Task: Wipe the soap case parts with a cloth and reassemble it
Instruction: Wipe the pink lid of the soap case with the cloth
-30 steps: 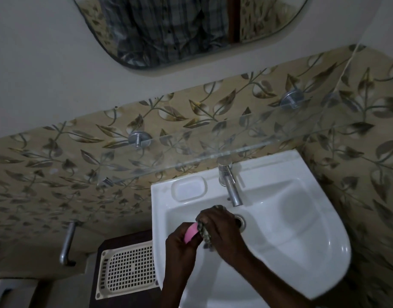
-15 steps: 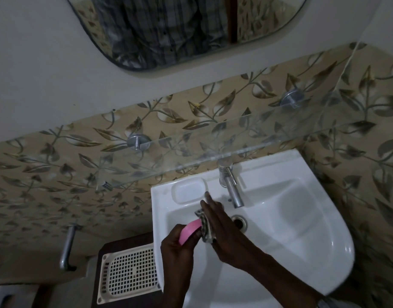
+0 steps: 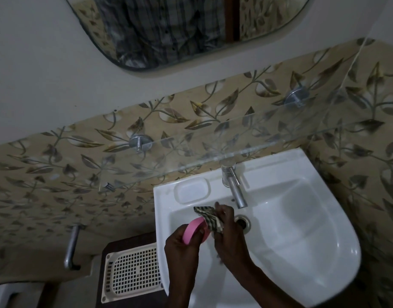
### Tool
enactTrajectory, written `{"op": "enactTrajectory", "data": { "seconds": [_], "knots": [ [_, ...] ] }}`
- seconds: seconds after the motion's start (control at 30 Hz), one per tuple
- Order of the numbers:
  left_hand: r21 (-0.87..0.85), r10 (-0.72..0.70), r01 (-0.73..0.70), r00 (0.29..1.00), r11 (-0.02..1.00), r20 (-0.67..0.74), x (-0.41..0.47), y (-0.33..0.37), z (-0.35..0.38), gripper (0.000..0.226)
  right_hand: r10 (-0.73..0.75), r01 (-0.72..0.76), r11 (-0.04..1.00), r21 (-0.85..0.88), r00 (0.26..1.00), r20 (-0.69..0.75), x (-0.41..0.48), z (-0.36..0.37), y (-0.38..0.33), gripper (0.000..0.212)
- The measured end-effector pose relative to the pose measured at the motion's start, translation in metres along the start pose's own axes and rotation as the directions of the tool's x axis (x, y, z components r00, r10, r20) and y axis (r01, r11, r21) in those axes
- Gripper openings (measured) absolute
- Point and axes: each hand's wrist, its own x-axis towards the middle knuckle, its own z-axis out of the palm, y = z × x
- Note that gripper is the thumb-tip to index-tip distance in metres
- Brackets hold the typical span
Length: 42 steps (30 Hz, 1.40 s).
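Note:
Over the left side of the white sink (image 3: pixel 324 252), my left hand (image 3: pixel 182 245) grips a pink soap case part (image 3: pixel 192 232), tilted with its far end up. My right hand (image 3: pixel 228 232) holds a striped cloth (image 3: pixel 210 217) pressed against the far end of the pink part. A cream perforated tray (image 3: pixel 133 272), which may be another case part, lies on a dark stand left of the sink.
A chrome tap (image 3: pixel 234 187) stands at the back of the sink, with the drain (image 3: pixel 243 221) just beyond my right hand. A moulded soap recess (image 3: pixel 191 190) sits left of the tap. A glass shelf (image 3: pixel 213 150) hangs above; a metal handle (image 3: pixel 72 247) is at left.
More of the pink part shows now, as the cloth has slid toward its far end. My right hand's fingers went from curled to stretched out and back to gripping.

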Motion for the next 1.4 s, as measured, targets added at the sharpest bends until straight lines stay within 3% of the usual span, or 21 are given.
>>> {"op": "enactTrajectory", "data": {
  "seconds": [0.13, 0.23, 0.3, 0.43, 0.57, 0.7, 0.83, 0.9, 0.97, 1.07, 1.17, 1.23, 1.4],
  "knots": [
    [0.056, -0.038, 0.034, 0.996, 0.998, 0.076, 0.004, -0.004, -0.009, 0.022, 0.149, -0.15, 0.989, 0.003, 0.986, -0.074, 0.016, -0.016, 0.003, 0.021],
    [0.183, -0.041, 0.015, 0.989, 0.983, 0.141, 0.008, -0.005, -0.008, 0.014, -0.067, 0.06, 0.991, -0.12, 0.996, -0.055, 0.01, -0.022, -0.002, 0.005],
    [0.225, -0.034, 0.003, 0.99, 0.974, 0.136, 0.009, -0.006, -0.006, 0.012, -0.161, 0.167, 0.965, -0.204, 0.986, 0.048, 0.007, -0.022, 0.0, 0.019],
    [0.163, -0.017, 0.001, 0.995, 0.987, 0.095, 0.002, -0.009, -0.001, 0.026, -0.19, 0.237, 0.953, -0.186, 0.952, 0.241, 0.005, -0.029, 0.006, 0.057],
    [0.09, 0.026, -0.025, 1.0, 0.996, -0.008, -0.007, -0.012, 0.003, 0.028, -0.396, 0.445, 0.792, -0.418, 0.896, 0.202, -0.012, -0.015, 0.009, 0.074],
    [0.072, 0.07, -0.065, 0.995, 0.995, -0.075, -0.016, -0.007, 0.012, 0.023, -0.47, 0.431, 0.813, -0.392, 0.882, -0.005, -0.017, -0.003, 0.014, 0.063],
    [0.092, 0.109, -0.101, 0.99, 0.991, -0.091, -0.019, -0.004, 0.015, 0.021, -0.363, 0.343, 0.926, -0.159, 0.924, -0.12, -0.02, -0.008, 0.008, 0.048],
    [0.055, 0.068, -0.064, 0.995, 0.996, -0.075, -0.02, -0.005, 0.014, 0.023, -0.406, 0.387, 0.906, -0.172, 0.909, -0.091, -0.014, -0.017, 0.003, 0.045],
    [0.049, 0.055, -0.052, 0.997, 0.997, -0.052, -0.022, -0.006, 0.014, 0.029, -0.444, 0.443, 0.884, -0.149, 0.896, 0.032, -0.007, -0.02, 0.007, 0.05],
    [0.206, 0.11, -0.092, 0.991, 0.974, -0.077, -0.018, -0.009, 0.011, 0.031, -0.417, 0.45, 0.879, -0.154, 0.885, 0.207, -0.006, -0.016, 0.02, 0.073],
    [0.223, 0.125, -0.107, 0.99, 0.969, -0.071, -0.018, -0.009, 0.009, 0.02, -0.531, 0.547, 0.792, -0.273, 0.836, 0.137, 0.003, -0.018, 0.027, 0.066],
    [0.197, 0.113, -0.101, 0.992, 0.975, -0.051, -0.022, -0.01, 0.01, 0.018, -0.541, 0.56, 0.786, -0.261, 0.828, 0.145, 0.003, -0.015, 0.025, 0.057],
    [-0.024, 0.117, -0.119, 0.99, 0.993, -0.079, -0.03, -0.011, 0.009, 0.016, -0.615, 0.652, 0.729, -0.207, 0.758, 0.218, -0.016, -0.013, 0.023, 0.051]
  ]
}}
